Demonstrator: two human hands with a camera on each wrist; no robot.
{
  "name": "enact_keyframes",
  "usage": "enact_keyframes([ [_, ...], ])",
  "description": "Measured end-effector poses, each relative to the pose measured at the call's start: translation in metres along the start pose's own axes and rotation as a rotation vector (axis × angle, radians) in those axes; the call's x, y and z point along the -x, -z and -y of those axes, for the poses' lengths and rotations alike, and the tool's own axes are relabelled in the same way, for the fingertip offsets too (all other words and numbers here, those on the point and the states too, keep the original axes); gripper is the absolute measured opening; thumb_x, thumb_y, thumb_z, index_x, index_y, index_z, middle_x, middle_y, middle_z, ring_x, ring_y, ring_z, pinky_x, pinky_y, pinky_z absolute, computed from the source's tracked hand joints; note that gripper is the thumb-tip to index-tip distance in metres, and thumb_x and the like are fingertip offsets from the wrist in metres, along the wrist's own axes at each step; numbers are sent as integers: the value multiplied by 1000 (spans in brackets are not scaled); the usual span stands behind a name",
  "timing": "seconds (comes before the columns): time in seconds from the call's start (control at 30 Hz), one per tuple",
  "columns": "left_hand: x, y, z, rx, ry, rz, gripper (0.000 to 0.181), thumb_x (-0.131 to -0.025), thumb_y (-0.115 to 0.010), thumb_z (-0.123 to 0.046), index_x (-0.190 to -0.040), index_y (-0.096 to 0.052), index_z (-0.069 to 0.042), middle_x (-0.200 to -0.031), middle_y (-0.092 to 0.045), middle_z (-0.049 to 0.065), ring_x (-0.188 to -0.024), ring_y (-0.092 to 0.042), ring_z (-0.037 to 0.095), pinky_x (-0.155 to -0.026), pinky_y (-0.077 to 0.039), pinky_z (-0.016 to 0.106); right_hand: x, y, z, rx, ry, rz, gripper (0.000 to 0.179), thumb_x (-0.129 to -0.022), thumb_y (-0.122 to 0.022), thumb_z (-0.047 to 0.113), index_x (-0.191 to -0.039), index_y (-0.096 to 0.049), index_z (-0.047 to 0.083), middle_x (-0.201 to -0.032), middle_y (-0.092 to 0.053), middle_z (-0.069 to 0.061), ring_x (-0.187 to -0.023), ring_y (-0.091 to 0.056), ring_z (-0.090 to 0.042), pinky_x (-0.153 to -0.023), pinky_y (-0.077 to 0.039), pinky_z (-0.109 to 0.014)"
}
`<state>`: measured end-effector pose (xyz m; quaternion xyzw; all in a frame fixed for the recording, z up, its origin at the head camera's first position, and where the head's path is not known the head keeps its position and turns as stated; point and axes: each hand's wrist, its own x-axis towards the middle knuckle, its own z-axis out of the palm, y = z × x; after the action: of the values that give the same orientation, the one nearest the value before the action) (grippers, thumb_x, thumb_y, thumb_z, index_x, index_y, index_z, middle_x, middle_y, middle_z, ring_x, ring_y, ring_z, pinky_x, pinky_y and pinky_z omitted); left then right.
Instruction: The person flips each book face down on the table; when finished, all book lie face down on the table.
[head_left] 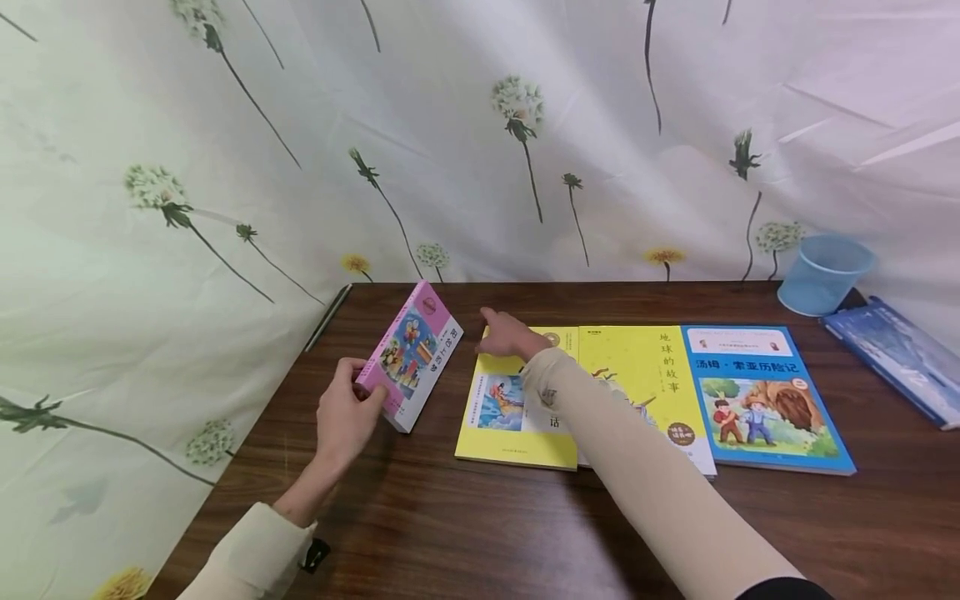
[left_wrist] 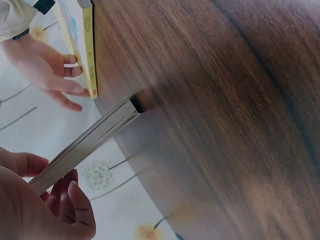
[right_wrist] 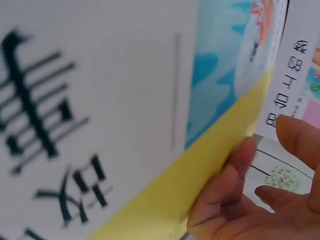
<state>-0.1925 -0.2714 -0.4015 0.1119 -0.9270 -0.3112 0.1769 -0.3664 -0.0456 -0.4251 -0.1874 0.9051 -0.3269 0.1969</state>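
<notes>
Left hand (head_left: 347,415) pinches boxy pink-white paperback (head_left: 414,360); right hand (head_left: 513,336), fingers spread, at yellow book (head_left: 517,404).

Book (head_left: 412,350) in my left hand (head_left: 347,417), left of three-book row (head_left: 633,350) on table (head_left: 435,525); cup (head_left: 821,283) behind row's right end (fifth book (head_left: 896,354) farther right).

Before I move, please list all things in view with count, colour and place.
Pink book: 1, pink and white, leftmost
First yellow book: 1, yellow, right of pink
Second yellow book: 1, yellow, beside first
Blue book: 1, blue, beside second yellow
Mountain book: 1, blue, far right
Cup: 1, light blue, rear right
Pen: 1, dark, rear left edge
Table: 1, brown, under books
Cloth: 1, flowered white, behind
Sleeves: 2, cream, foreground
Black piece: 1, black, by left sleeve
Left fingers: 1 hand, bare, gripping pink book
Right fingers: 1 hand, bare, by first yellow book
</notes>
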Motion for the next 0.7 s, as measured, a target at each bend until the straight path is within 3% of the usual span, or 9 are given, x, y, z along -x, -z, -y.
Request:
enact_keyframes([
  [0.1, 1, -1, -2, -4, -27, 8, 33, -90, -64, -16, -121, -54, -9, -88, -65, 12, -69, -55, 19, -58, -42, 31, 1, 3, 3, -63, -6, -7, 77, -95, -60, 22, -160, -19, 16, -150, -47, -16, -106, -58, -26, -96, -51, -40],
  [0.2, 4, -2, -4, -11, -44, 23, 32, -90, -65, -16, -120, -54, -9, -90, -66, 12, -70, -57, 20, -59, -42, 31, 1, 5, 10, -107, 5, -58, 67, -96, -55, 19, -157, -29, 13, -141, -54, -13, -87, -54, -20, -77, -52, -32],
  [0.27, 5, -2, -6, -16, -49, 33, 32, -90, -65, -16, -120, -54, -9, -93, -67, 12, -71, -57, 20, -60, -42, 31, 2, 5, 18, -135, 38, -113, 58, -97, -53, 19, -152, -37, 11, -138, -58, -11, -89, -57, -19, -76, -54, -31],
  [0.33, 6, -2, -7, -18, -49, 47, 33, -90, -65, -16, -120, -54, -9, -96, -68, 13, -73, -58, 21, -60, -43, 31, 3, 5, 29, -146, 80, -179, 50, -100, -52, 24, -147, -45, 10, -139, -58, -10, -100, -60, -19, -84, -55, -33],
  [0.43, 7, -3, -10, -11, -52, 70, 33, -90, -64, -16, -121, -53, -9, -101, -68, 14, -76, -60, 22, -59, -45, 30, 7, 5, 47, -184, 113, -249, 48, -103, -50, 33, -144, -48, 9, -136, -61, -11, -107, -62, -23, -91, -56, -39],
  [0.63, 7, -4, -15, -9, -70, 90, 34, -90, -63, -15, -122, -52, -8, -108, -68, 15, -81, -63, 24, -61, -46, 30, 18, 5, 72, -260, 104, -272, 60, -100, -54, 44, -147, -38, 11, -122, -61, -14, -92, -63, -24, -66, -58, -34],
  [0.7, 8, -4, -16, -13, -75, 94, 35, -90, -64, -16, -122, -52, -8, -110, -68, 15, -83, -64, 25, -62, -47, 30, 19, 4, 76, -260, 107, -277, 63, -98, -57, 45, -147, -37, 11, -119, -60, -12, -90, -62, -22, -64, -57, -30],
])
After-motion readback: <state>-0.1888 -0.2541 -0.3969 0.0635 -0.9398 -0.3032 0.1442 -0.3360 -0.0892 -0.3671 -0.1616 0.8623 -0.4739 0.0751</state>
